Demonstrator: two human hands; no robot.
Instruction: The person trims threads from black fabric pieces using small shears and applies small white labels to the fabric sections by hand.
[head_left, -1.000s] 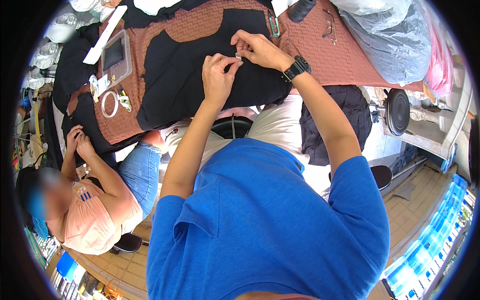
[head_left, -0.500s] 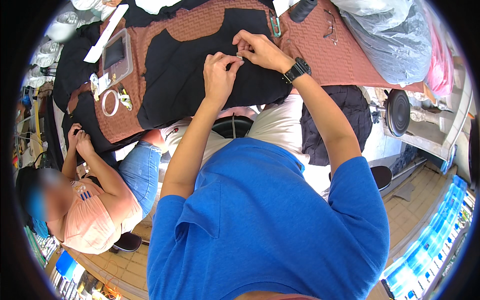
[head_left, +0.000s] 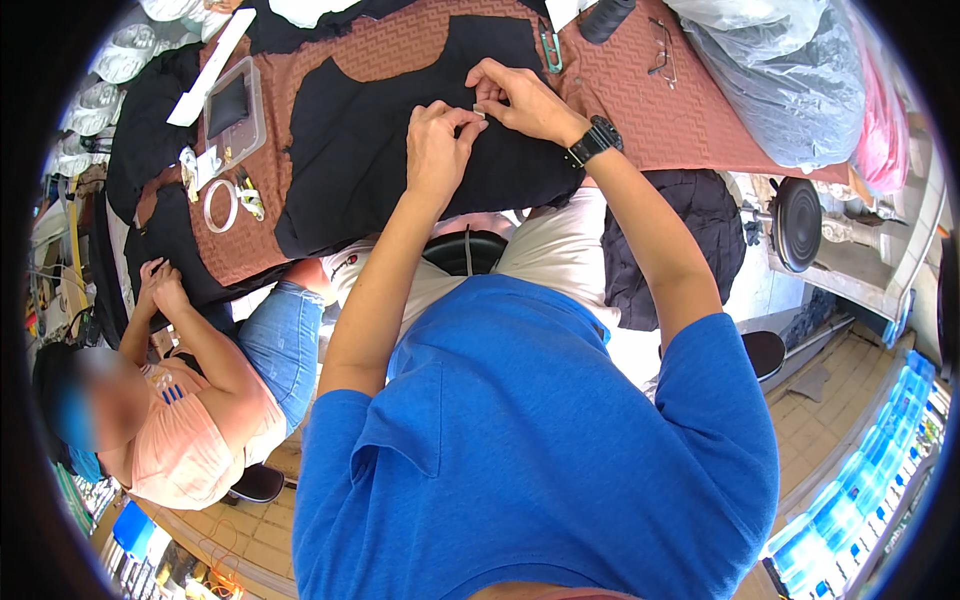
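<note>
1. We see a white piece (head_left: 480,111) between our hands, over the black cloth (head_left: 370,140); any print on it is too small to read.
2. Our left hand (head_left: 438,138) pinches it from below, our right hand (head_left: 520,102) from above, fingertips narrow.
3. The cloth lies on the brown table (head_left: 700,125).
4. Near our right hand we see snips (head_left: 550,48) and a spool (head_left: 607,20).
5. Our trousers (head_left: 545,245) carry a mark we cannot read.
</note>
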